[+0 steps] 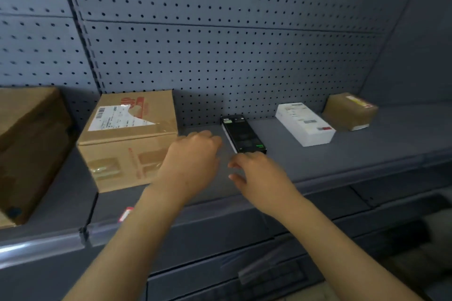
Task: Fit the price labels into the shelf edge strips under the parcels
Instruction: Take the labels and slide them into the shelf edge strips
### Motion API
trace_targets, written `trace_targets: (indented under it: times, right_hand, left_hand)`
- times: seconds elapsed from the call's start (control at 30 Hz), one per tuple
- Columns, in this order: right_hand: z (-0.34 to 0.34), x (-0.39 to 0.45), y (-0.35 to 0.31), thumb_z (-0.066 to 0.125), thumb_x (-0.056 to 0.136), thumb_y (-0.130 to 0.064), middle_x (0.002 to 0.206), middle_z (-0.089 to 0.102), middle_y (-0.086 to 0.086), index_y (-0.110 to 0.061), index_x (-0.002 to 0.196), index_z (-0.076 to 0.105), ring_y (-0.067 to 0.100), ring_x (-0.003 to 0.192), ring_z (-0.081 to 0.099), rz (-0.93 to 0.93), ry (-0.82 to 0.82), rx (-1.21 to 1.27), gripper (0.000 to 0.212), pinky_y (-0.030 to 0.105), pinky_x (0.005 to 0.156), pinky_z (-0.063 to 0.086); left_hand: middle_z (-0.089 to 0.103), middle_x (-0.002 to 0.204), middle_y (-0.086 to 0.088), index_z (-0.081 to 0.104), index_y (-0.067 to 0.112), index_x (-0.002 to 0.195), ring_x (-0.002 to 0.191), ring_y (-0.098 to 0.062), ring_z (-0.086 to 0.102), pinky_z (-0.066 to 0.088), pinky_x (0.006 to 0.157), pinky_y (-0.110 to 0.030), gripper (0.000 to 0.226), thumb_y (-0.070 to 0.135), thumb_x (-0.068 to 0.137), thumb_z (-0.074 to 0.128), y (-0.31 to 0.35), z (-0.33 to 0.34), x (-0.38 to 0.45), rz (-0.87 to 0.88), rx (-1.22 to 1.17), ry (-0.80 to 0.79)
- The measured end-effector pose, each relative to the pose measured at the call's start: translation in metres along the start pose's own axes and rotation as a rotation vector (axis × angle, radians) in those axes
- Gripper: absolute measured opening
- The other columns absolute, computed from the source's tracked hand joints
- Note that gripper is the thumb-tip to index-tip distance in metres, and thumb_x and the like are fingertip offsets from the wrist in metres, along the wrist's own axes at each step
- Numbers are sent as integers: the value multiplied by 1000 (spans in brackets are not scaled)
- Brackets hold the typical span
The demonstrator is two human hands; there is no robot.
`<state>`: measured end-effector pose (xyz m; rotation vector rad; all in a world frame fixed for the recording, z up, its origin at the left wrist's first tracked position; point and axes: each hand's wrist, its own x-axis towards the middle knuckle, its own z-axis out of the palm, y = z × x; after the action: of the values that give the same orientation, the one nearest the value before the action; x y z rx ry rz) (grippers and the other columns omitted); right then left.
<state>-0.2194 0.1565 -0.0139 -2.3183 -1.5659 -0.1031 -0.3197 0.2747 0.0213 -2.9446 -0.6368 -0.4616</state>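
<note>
Lying near left forearm, price label [125,214] well behind fingers [236,166].

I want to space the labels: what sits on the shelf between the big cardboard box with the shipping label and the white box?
In the head view, a black box lies between the cardboard box and the white box.

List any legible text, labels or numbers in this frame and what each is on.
None can be read for certain.
Cardboard box: red print and white shipping label with barcode, blurred.
White box: label too small.
Small brown parcel: sticker blurred.
Black device: markings unreadable.
Red-and-white tag at shelf edge: blurred.
</note>
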Motion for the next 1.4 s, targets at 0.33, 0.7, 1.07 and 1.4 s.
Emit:
trace_targets:
  times: [0.33, 0.7, 1.07, 1.4]
  right_hand:
    - [-45, -58, 117, 53, 94, -28, 116, 61, 11, -13, 118, 54, 31, 108, 51, 336, 17, -172, 28, 39, 89, 44]
    - [-128, -56, 276, 52, 95, -26, 117, 59, 12, -11, 118, 54, 30, 111, 49, 348, 142, -301, 28, 39, 89, 43]
    - [-140, 0, 371, 48, 96, -27, 118, 59, 11, -10, 115, 56, 28, 110, 49, 286, 127, -271, 27, 37, 86, 43]
    - [-141, 78, 446, 49, 94, -21, 112, 61, 6, -15, 117, 57, 26, 107, 51, 351, 124, -254, 25, 32, 79, 39]
  left_hand:
    - [57, 123, -2, 54, 23, 124, 109, -22, 55, 43, 88, -34, 32, 26, 92, 50, 126, 15, 94, 322, -12, -52]
    - [58, 119, 1, 55, 22, 118, 106, -19, 55, 46, 86, -32, 28, 34, 94, 51, 255, 18, 217, 333, 52, -32]
    - [59, 120, -3, 56, 20, 117, 105, -21, 56, 44, 86, -33, 24, 25, 94, 51, 296, 58, 306, 311, 143, -47]
    - [60, 109, -4, 58, 19, 108, 95, -22, 59, 40, 72, -29, 16, 20, 92, 53, 291, 97, 385, 290, 184, 6]
